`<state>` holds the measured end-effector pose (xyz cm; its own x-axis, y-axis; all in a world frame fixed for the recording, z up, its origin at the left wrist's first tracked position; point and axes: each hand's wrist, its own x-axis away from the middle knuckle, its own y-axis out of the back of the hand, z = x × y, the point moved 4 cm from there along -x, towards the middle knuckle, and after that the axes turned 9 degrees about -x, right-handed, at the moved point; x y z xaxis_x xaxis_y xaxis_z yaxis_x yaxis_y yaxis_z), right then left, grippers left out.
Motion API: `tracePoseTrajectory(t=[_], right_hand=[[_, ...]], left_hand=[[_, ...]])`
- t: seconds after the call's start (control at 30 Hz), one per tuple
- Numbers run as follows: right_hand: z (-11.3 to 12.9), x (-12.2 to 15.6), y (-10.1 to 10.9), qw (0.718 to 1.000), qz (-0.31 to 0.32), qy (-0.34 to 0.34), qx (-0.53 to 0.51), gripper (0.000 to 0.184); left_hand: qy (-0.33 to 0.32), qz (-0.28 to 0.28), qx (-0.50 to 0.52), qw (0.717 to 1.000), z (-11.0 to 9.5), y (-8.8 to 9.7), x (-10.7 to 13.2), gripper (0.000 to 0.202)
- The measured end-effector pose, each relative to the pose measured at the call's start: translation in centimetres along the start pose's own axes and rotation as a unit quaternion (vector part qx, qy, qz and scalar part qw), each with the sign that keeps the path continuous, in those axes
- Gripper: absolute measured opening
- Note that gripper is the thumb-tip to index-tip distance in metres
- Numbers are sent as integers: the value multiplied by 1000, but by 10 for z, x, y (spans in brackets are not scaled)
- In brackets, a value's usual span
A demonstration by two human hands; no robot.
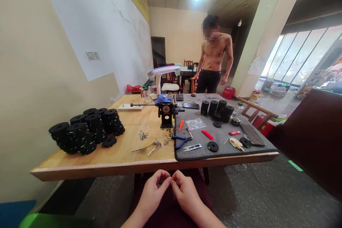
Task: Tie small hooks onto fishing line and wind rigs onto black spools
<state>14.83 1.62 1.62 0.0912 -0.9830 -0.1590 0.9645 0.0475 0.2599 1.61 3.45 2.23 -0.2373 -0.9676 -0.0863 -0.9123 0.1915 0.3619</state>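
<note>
My left hand [153,191] and my right hand [185,191] rest together over my lap, below the front edge of the wooden table [114,156]. Both hands have their fingers curled, fingertips nearly touching each other in a pinch. Whatever sits between the fingertips is too small to make out. On the table ahead stand a black hand-crank winder [166,112], blue-handled pliers [180,141], small snips [192,146] and loose beads [143,135].
Stacks of black spools [85,130] fill the table's left side; more spools [217,108] stand on a grey mat [221,142]. A white desk lamp [163,74], phones and a tablet [252,134] lie about. A shirtless person [213,60] stands beyond the table.
</note>
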Motion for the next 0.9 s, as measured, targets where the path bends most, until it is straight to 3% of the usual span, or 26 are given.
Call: tracePoseTrajectory(t=[0.23,0.37,0.5,0.7,0.8,0.9], right_hand=[[11,3,5,993,3,23,113,10],[20,3,8,991,15,41,128,11],[22,3,10,986,35,74,142,9],[6,-3,33,982,3,71,177,11],[-5,-4,42,982,6,62,179,12],[-12,-2,47,983,23,48,173,14]], left_hand=[[39,-14,88,995,2,4,-5,28],[105,1,226,968,-1,0,-4,32],[123,6,288,950,-12,-1,-4,35],[128,-54,384,913,-28,27,-11,39],[112,-70,378,916,-32,39,-11,38],[95,-52,316,942,-32,36,-9,35]])
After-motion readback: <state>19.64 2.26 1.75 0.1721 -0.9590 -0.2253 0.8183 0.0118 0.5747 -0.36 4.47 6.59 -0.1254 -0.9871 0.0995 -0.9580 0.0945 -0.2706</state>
